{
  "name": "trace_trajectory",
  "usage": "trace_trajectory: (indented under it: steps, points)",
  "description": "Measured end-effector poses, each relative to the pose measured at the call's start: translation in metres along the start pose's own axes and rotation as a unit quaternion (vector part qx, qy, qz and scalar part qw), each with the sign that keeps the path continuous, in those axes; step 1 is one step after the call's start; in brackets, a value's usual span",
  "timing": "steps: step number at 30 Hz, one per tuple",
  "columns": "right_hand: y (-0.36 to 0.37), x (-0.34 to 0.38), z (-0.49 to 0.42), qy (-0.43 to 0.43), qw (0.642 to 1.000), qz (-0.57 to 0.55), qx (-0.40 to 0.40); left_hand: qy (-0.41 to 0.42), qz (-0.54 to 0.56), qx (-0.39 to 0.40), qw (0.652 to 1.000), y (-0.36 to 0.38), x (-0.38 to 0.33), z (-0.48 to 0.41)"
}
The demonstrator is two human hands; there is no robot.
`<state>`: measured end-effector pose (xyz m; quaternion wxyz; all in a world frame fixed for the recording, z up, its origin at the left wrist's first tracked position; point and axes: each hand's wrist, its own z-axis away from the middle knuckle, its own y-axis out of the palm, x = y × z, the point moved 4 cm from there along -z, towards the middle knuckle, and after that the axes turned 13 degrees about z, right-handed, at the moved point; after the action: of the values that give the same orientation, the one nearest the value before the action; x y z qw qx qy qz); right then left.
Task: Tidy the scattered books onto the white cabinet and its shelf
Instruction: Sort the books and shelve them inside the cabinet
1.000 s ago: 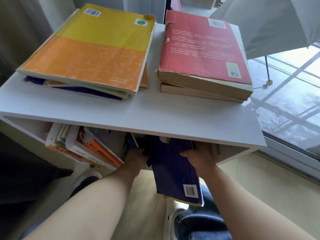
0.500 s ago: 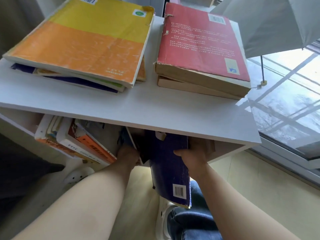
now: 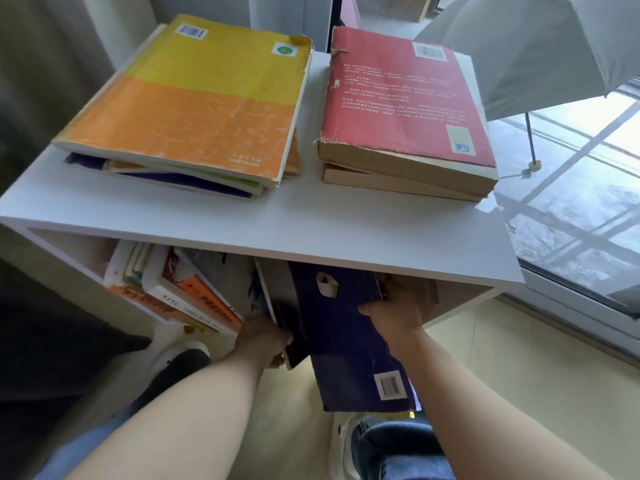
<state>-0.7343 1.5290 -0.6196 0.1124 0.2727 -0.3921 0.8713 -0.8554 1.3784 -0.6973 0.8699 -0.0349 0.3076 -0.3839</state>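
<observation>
Head view: blue book (image 3: 349,341) is gripped at its edge by right hand (image 3: 398,310), half inside the shelf (image 3: 79,251) under the cabinet (image 3: 311,223) top, tilted for sliding in. Dark book (image 3: 294,344) alongside is pinched by left hand (image 3: 266,341), probably to hold a gap.

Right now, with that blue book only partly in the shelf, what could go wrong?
The dark blue book hangs mostly outside the white cabinet, gripped by the right hand at one edge. It could slip and fall towards the shoe below. The leaning books beside it are tilted and may slump into the gap if the left hand, holding the neighbouring book, lets go.
</observation>
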Motion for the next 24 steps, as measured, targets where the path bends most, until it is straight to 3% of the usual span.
trace_trajectory:
  steps: [4, 8, 12, 20, 24]
  points:
    - [-0.004, 0.004, 0.008, -0.026, 0.999, 0.031, -0.025, -0.039, -0.055, 0.033, 0.997, -0.008, 0.012, 0.017]
    - [0.001, 0.0, 0.008, -0.025, 0.999, 0.018, -0.011, -0.016, -0.052, 0.029, 0.998, -0.008, 0.01, 0.008]
    - [0.007, -0.003, 0.004, -0.013, 1.0, 0.002, 0.004, 0.025, -0.016, -0.033, 0.999, -0.001, 0.003, -0.005]
    - [0.005, 0.008, -0.003, -0.022, 0.999, 0.016, -0.036, 0.108, 0.034, -0.059, 0.992, 0.002, -0.003, -0.005]
    - [0.006, 0.018, -0.002, -0.022, 0.998, 0.004, -0.063, 0.175, 0.002, -0.163, 0.971, -0.014, -0.008, 0.018]
